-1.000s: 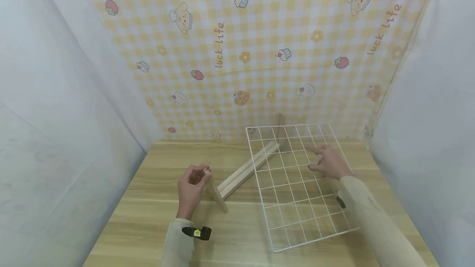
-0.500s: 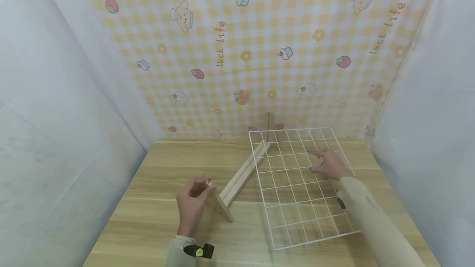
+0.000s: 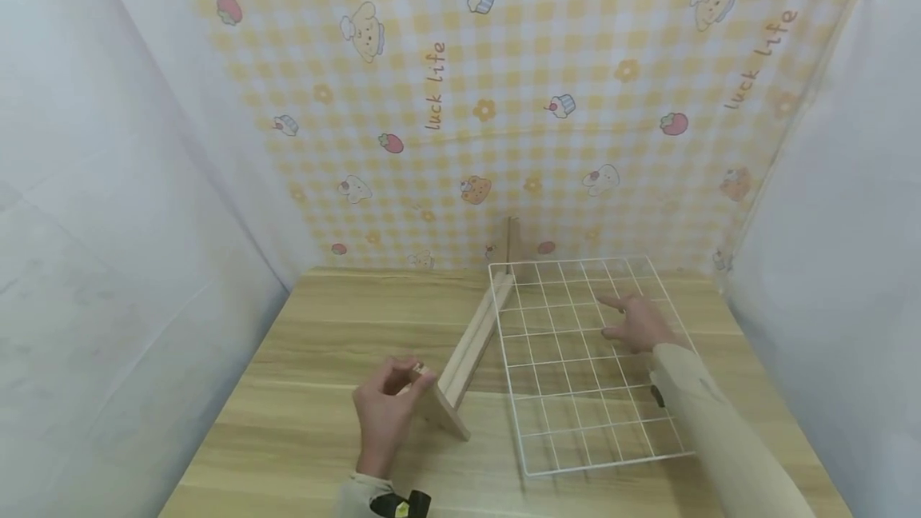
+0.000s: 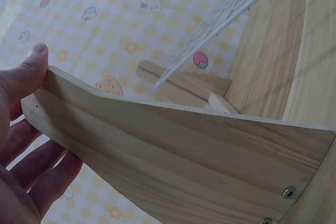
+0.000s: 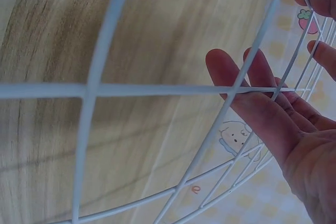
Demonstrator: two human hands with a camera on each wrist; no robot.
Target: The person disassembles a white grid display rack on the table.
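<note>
My left hand (image 3: pixel 388 406) pinches the upper end of a wooden end board (image 3: pixel 444 416). Thumb and fingers sit on opposite sides of the board (image 4: pixel 157 140) in the left wrist view, and screws (image 4: pixel 289 192) show near its lower edge. Pale wooden rails (image 3: pixel 476 346) run from this board back to an upright piece (image 3: pixel 513 240) by the backdrop. With my right hand (image 3: pixel 640 322) I hold a white wire grid (image 3: pixel 508 368), which is raised and tilted. Some right fingers (image 5: pixel 223 69) reach behind the grid wires (image 5: pixel 89 90) in the right wrist view. The grid's left edge overlaps the rails' far end.
A wood-grain table (image 3: pixel 324 326) lies under everything. Behind it hangs a yellow checked cloth (image 3: pixel 432 158) with cartoon prints. White sheets (image 3: pixel 129 262) close off both sides. A black wrist camera (image 3: pixel 399 506) sits on the left sleeve.
My left hand has moved nearer and slightly right with the end board. The wooden frame has turned, its far upright shifting left. The right hand and grid have barely moved.
</note>
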